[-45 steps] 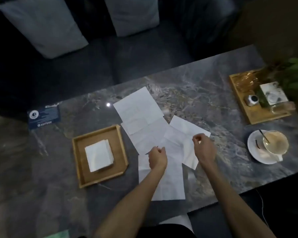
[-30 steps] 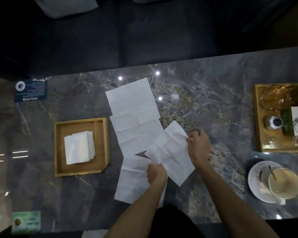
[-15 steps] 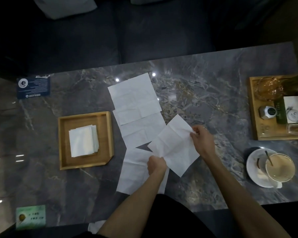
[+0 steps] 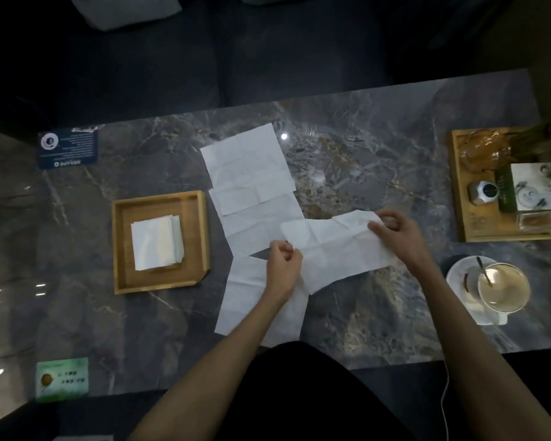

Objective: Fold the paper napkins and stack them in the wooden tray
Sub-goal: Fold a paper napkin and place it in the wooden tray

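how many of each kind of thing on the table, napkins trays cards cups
unfolded napkins: 4, one held in the hands, three flat
folded napkin stacks: 1
wooden trays: 2
printed cards: 2
cups on saucers: 1
total: 10

The scene is dimly lit and the picture is grainy. Small bright glints from overhead lamps are mirrored in the polished marble table [image 4: 379, 173], with streaks of glare at the far left edge. The white napkins [image 4: 248, 167] are rendered brightest. The background is lost in near-black, perhaps upholstery. Straight edges are bowed by wide-angle distortion.
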Available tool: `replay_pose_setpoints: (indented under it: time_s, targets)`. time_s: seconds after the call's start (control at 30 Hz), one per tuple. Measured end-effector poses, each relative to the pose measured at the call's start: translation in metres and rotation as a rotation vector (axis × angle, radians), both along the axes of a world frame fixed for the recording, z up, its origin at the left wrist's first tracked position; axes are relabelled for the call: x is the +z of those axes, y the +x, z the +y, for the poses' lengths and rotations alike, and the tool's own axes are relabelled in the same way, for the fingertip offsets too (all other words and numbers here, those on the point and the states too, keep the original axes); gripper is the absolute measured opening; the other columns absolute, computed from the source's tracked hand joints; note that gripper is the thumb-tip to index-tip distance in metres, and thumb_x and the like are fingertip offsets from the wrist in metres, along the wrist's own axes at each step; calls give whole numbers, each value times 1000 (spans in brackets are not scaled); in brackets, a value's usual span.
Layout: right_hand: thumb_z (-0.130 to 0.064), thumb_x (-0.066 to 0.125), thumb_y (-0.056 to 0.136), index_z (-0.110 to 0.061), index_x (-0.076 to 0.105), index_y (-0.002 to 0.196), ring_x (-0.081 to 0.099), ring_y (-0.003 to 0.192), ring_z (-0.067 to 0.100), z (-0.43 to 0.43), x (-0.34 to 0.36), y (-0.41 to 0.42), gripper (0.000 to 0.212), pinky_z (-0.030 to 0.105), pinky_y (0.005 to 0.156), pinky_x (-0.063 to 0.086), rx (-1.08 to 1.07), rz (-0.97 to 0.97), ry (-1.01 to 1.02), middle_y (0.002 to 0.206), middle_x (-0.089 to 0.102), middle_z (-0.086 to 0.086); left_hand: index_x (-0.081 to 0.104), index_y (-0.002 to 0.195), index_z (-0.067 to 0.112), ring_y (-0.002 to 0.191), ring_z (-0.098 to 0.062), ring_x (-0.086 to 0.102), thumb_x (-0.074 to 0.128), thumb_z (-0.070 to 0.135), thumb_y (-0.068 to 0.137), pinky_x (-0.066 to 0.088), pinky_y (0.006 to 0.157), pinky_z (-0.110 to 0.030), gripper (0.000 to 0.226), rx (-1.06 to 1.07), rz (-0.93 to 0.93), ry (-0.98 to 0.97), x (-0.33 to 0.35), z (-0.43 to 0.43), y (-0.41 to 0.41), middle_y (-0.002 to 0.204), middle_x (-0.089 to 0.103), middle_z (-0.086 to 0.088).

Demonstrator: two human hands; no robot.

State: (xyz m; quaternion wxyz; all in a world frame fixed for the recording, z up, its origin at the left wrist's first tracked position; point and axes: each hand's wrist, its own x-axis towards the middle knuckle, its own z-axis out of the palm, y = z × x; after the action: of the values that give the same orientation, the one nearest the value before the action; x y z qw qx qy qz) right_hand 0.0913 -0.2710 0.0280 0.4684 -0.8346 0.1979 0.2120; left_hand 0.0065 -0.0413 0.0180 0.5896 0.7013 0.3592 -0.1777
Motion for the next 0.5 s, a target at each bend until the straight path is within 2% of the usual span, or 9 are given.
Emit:
replay_pose_setpoints:
  time_s: [0.1, 0.2, 0.27, 0.33, 0.4, 0.5]
  targets:
    - [-24, 71, 91, -26, 60, 134, 62, 90, 3, 16, 27, 6, 44, 29, 83, 51, -29, -73, 121, 95, 67, -10, 42, 111, 18, 78, -22, 59, 53, 13, 100, 53, 68, -33, 17, -40, -116, -55, 24, 36, 20, 90, 59, -15]
    - [-23, 70, 92, -32, 59, 137, 65, 98, 3, 46, 52, 12, 46, 26, 86, 54, 3, -160, 215, 106, 71, -1, 47, 105, 34, 80, -28, 57, 54, 12, 100, 52, 70, -45, 24, -36, -271, -31, 55, 74, 39, 88, 57, -19]
    - [-16, 68, 93, -25, 64, 133, 67, 90, -3, 76, 72, 13, 41, 20, 79, 56, 8, -225, 300, 107, 72, 0, 53, 104, 32, 82, -24, 59, 56, 10, 99, 51, 70, -41, 22, -24, -364, -6, 80, 106, 44, 94, 60, -15]
    - [-10, 68, 93, -19, 66, 128, 67, 86, -9, 109, 93, 12, 37, 14, 74, 55, 20, -291, 359, 107, 70, -6, 62, 103, 24, 88, -17, 61, 60, 10, 97, 51, 73, -35, 16, -37, -434, 2, 108, 143, 45, 103, 65, -11]
    - [-7, 68, 92, -14, 68, 125, 68, 89, -5, 136, 108, 12, 34, 17, 78, 57, 39, -336, 402, 109, 72, -7, 65, 107, 18, 90, -11, 64, 65, 4, 93, 53, 79, -31, 19, -84, -480, -33, 132, 177, 43, 107, 67, -7]
    - [-1, 70, 88, -15, 72, 116, 68, 83, 1, 187, 137, 5, 31, 18, 74, 56, 60, -410, 437, 95, 77, -12, 64, 111, 17, 92, -2, 66, 67, -5, 88, 55, 81, -23, 32, -163, -548, 13, 171, 236, 32, 111, 68, -3]
